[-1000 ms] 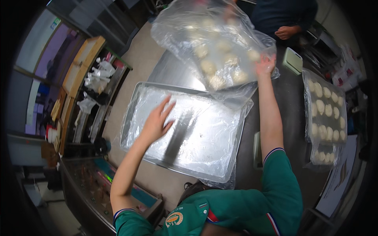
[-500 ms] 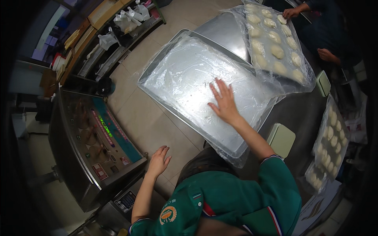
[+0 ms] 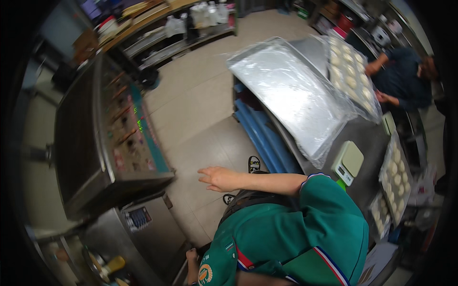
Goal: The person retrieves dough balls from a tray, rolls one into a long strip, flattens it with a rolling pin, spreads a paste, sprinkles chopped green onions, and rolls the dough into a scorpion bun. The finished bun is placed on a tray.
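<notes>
My right hand (image 3: 220, 178) is stretched across in front of my body over the floor, fingers apart, holding nothing. Low beside the stainless steel cabinet (image 3: 157, 238) is my left hand (image 3: 192, 255); its fingers are mostly hidden, so whether it grips anything is unclear. Ahead to the right, a large metal baking tray covered with clear plastic film (image 3: 291, 86) lies on the worktable (image 3: 369, 138). Neither hand touches it. Beyond it, a film-lined tray (image 3: 334, 78) carries several pale dough pieces (image 3: 349, 71).
A co-worker (image 3: 405, 78) has both hands at the far dough tray. A pale green kitchen scale (image 3: 350, 157) stands on the table, with more dough trays (image 3: 393, 176) at right. On the left stands a machine with a teal panel (image 3: 152, 143). Shelves (image 3: 167, 45) line the back.
My right hand has left the film-covered tray and swung left over the floor. My left hand has dropped back toward the cabinet. The view has shifted, so the table appears farther right.
</notes>
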A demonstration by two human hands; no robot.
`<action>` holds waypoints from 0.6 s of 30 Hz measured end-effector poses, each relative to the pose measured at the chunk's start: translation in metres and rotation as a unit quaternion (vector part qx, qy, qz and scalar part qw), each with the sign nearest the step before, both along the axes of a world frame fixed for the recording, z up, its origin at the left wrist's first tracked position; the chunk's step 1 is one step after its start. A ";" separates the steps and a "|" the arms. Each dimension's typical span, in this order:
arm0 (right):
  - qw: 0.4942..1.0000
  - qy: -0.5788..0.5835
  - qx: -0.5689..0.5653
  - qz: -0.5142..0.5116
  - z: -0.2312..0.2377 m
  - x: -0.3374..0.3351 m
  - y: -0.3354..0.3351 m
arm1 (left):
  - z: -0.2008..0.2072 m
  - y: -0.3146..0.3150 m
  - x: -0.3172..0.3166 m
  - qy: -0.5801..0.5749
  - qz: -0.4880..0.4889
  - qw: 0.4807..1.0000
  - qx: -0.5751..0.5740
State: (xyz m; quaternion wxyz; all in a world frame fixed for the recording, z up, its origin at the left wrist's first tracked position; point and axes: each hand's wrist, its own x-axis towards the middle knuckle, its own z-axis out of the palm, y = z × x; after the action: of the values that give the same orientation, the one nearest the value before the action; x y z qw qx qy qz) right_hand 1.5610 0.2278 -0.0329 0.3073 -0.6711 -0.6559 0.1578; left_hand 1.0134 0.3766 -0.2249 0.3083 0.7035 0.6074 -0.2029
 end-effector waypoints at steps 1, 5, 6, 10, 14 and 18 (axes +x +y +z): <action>0.998 0.001 -0.040 0.043 -0.001 -0.020 0.016 | 0.000 -0.017 -0.036 0.016 0.047 0.999 0.019; 0.965 -0.031 -0.144 0.215 -0.008 -0.093 0.071 | 0.008 -0.083 -0.108 0.017 0.161 0.986 -0.034; 0.952 -0.049 -0.158 0.257 -0.012 -0.108 0.081 | 0.010 -0.101 -0.110 0.018 0.179 0.984 -0.005; 0.887 -0.113 -0.213 0.393 -0.028 -0.153 0.119 | 0.022 -0.171 -0.089 -0.026 0.305 0.952 0.001; 0.835 -0.145 -0.232 0.478 -0.046 -0.197 0.155 | 0.046 -0.239 -0.062 -0.075 0.291 0.954 -0.006; 0.736 -0.238 -0.259 0.578 -0.051 -0.259 0.184 | 0.066 -0.317 -0.053 -0.081 0.440 0.894 0.013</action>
State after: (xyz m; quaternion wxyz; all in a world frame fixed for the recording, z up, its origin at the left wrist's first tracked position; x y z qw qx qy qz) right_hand 1.3018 0.4115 -0.0838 -0.1947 -0.2318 -0.9034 0.3038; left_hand 0.9600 0.0599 -0.1588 0.4050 0.3826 0.8302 0.0185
